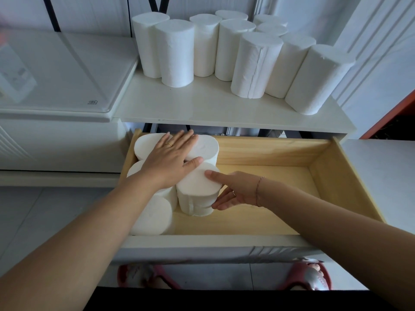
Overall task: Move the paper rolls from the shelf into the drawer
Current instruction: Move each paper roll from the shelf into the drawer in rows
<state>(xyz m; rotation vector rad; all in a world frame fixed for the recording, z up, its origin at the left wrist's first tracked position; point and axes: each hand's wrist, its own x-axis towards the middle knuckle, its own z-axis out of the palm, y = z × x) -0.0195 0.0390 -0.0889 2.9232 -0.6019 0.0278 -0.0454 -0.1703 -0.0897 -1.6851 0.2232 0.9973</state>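
Note:
Several white paper rolls (pixel 256 63) stand upright on the white shelf (pixel 202 106). Below it the wooden drawer (pixel 325 173) is pulled open, with several rolls standing packed in its left part. My left hand (pixel 170 158) lies flat with straight fingers on the tops of the back rolls (pixel 206 148). My right hand (pixel 233 189) holds the rightmost roll (pixel 197 194) in the drawer, thumb on its top edge and fingers against its right side. That roll stands upright on the drawer floor.
The right part of the drawer floor (pixel 269 198) is bare wood. A white appliance lid (pixel 56 75) lies left of the shelf. A white wall panel (pixel 381 52) rises at the right. My feet in red slippers (pixel 314 277) stand below the drawer front.

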